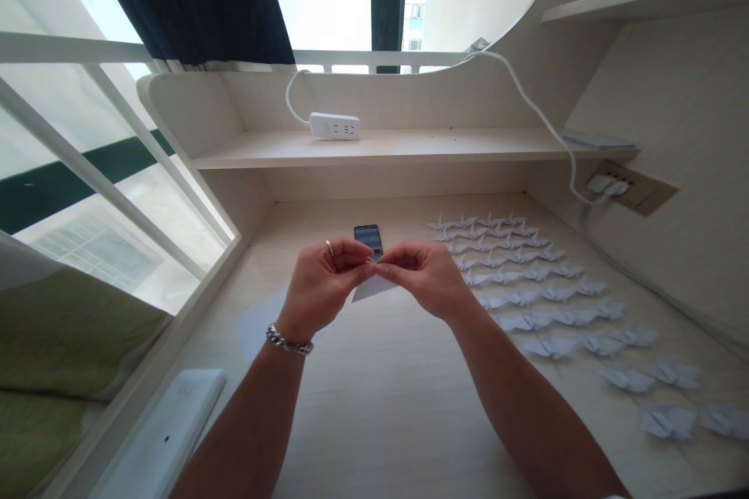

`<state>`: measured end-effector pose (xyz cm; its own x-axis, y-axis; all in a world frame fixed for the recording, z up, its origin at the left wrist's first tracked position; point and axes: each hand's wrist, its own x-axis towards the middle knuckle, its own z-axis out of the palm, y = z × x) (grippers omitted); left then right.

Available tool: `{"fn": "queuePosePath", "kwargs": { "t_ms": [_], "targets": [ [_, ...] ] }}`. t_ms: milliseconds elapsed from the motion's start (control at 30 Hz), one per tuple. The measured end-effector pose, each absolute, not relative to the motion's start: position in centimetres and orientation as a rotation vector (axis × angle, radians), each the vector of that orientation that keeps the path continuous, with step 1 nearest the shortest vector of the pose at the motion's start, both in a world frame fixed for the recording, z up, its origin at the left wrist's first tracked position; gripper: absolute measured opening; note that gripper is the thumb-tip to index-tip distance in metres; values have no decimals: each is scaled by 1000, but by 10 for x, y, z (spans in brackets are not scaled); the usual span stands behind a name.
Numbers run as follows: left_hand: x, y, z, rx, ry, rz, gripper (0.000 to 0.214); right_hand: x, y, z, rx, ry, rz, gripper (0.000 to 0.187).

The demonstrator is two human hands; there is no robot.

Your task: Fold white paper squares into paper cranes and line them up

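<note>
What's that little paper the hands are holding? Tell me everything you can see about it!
The little paper looks thin, pale and plain, with a straight, slanting lower edge. The left hand and right hand pinch it near its top with their fingertips, and the rest shows below, above the desk. Fingers hide part, so I can't tell its whole shape or its folds.

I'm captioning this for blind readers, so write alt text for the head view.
A person's left hand and right hand pinch a small piece of white paper above a pale desk. Rows of folded paper cranes line the desk's right side, and a phone lies beyond the hands.
</note>
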<state>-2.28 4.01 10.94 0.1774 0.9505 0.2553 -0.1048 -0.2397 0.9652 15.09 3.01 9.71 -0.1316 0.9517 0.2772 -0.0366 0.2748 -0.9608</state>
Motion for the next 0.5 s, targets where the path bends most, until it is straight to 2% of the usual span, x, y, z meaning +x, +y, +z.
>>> {"fn": "queuePosePath", "kwargs": {
  "t_ms": [200, 500],
  "targets": [
    [-27, 40, 116, 1402, 897, 1178, 30, 150, 31, 96, -894, -1353, 1088, 19],
    [-24, 40, 113, 1400, 923, 1242, 24, 150, 30, 96, -932, -1360, 1073, 16]
  ]
}}
